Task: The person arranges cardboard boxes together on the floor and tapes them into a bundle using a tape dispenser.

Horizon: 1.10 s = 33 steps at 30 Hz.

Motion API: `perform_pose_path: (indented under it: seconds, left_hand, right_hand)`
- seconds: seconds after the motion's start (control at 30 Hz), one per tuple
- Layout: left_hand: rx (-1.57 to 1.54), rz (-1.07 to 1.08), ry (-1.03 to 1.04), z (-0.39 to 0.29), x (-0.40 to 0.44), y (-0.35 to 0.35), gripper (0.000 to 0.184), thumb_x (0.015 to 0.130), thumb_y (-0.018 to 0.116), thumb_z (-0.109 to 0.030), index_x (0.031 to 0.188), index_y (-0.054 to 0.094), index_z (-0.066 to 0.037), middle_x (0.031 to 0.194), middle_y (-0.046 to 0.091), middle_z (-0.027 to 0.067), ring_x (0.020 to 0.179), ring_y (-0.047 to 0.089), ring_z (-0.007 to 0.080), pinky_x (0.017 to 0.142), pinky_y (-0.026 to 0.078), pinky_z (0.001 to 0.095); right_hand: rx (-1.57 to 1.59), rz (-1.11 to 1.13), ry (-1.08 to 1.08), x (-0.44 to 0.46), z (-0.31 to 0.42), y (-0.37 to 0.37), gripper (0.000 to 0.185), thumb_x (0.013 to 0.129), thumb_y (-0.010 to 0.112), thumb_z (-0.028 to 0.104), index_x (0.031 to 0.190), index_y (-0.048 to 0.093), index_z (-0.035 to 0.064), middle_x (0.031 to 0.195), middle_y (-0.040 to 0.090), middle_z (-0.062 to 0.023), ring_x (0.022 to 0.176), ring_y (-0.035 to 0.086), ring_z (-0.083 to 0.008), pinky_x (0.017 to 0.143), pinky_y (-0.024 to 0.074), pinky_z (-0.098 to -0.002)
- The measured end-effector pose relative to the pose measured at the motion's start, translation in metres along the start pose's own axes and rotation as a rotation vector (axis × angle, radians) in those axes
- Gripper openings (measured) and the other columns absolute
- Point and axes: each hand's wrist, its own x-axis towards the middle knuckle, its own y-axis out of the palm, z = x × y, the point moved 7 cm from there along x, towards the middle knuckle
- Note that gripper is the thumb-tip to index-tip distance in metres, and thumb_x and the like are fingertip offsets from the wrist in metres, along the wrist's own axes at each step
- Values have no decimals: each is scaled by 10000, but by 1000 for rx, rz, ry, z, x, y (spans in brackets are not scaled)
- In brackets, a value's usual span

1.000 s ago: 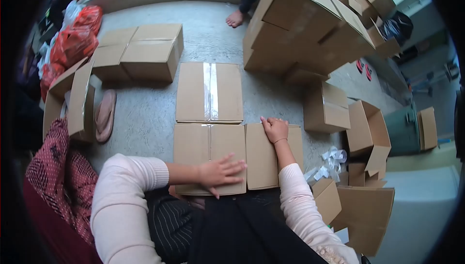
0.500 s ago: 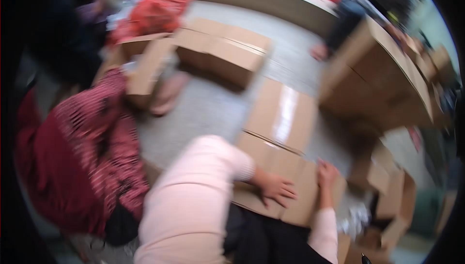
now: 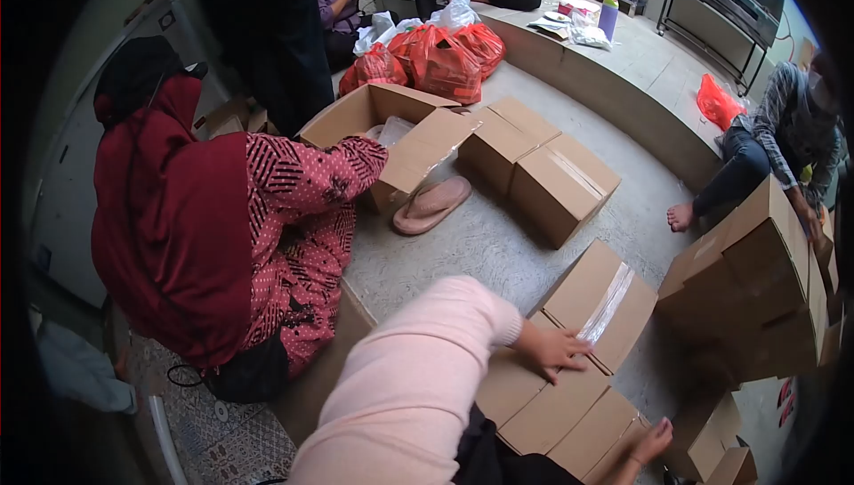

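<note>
Left hand [image 3: 553, 351] spread, palm down, where 2 meet: taped cardboard box [image 3: 583, 298] far, middle cardboard box [image 3: 544, 412] near. Right hand [image 3: 654, 440] by right edge of right cardboard box [image 3: 601, 436]; can't tell if gripping.

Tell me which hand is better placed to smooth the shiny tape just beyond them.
Left, I'd say. The left hand is spread beside the near end of the tape; the right hand is farther off, by the right edge of the near boxes.
</note>
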Motion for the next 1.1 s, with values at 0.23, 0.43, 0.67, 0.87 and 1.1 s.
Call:
perform_pose_path:
  seconds: [0.23, 0.43, 0.67, 0.87, 1.1]
  left_hand:
    - [-49, -53, -573, 20, -146, -30, 793, 817, 396, -599, 1369, 205, -64, 1351, 192, 321, 1251, 234, 441, 990, 217, 534]
    - [296, 115, -280, 57, -113, -56, 688, 819, 426, -557, 1369, 265, -176, 1411, 197, 183, 1304, 205, 334, 1017, 188, 525]
    - [382, -186, -382, 136, 19, -140, 592, 845, 445, -462, 1342, 313, -168, 1354, 293, 165, 1285, 223, 325, 1028, 180, 495]
    - [141, -292, -513, 179, 143, -157, 571, 880, 404, -441, 1340, 300, -118, 1328, 327, 191, 1277, 236, 342, 1017, 199, 487]
    - [-1545, -567, -699, 251, 267, -180, 902, 743, 339, -742, 1391, 167, -140, 1401, 213, 197, 1318, 144, 332, 1021, 166, 515]
  right_hand:
    - [528, 547, 927, -105, -158, 10, 665, 882, 227, 566, 1260, 430, 58, 1228, 475, -125, 1182, 380, -219, 991, 283, -333]
    - [6, 191, 34, 93, -28, -31, 393, 814, 572, 275, 1106, 509, 19, 1082, 524, -182, 1006, 492, -340, 889, 389, -396]
    - [-251, -316, -190, 351, 216, -117, 502, 764, 568, 457, 1137, 521, 124, 1128, 513, -132, 1066, 478, -313, 873, 406, -405]
    - [-395, 16, 554, 404, 169, -85, 830, 648, 507, 694, 1232, 479, 105, 1278, 445, -155, 1199, 413, -281, 937, 368, -419]
    - [-309, -45, 494, 412, 147, -81, 920, 598, 556, 716, 1150, 499, -18, 1129, 553, -194, 1051, 544, -300, 866, 440, -378]
